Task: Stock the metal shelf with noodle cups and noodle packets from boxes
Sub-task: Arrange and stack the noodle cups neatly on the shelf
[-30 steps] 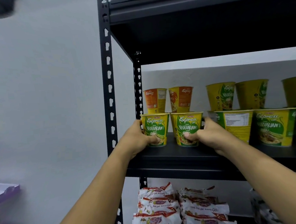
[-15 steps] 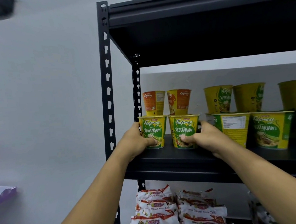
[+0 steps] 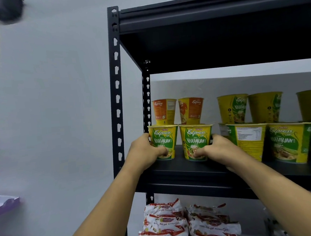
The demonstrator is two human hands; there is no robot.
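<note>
Two yellow-green vegetarian noodle cups stand side by side at the left end of the black metal shelf [image 3: 182, 173]. My left hand [image 3: 144, 153] grips the left cup [image 3: 164, 141] from its left side, thumb on the front. My right hand [image 3: 219, 150] grips the right cup [image 3: 196, 140] from its right side. Two orange cups [image 3: 178, 110] are stacked on top of them. More yellow-green cups [image 3: 266, 128] stand stacked further right. White and red noodle packets [image 3: 177, 225] are piled on the shelf below.
A black upright post [image 3: 117, 102] frames the shelf's left side against a grey wall [image 3: 58, 106]. The underside of the upper shelf [image 3: 219, 39] hangs above the cups. A purple tray edge [image 3: 4, 204] shows at lower left.
The two gripped cups and both hands have slid slightly deeper onto the shelf. The camera view has drifted a little, shifting the shelf down in the frame.
</note>
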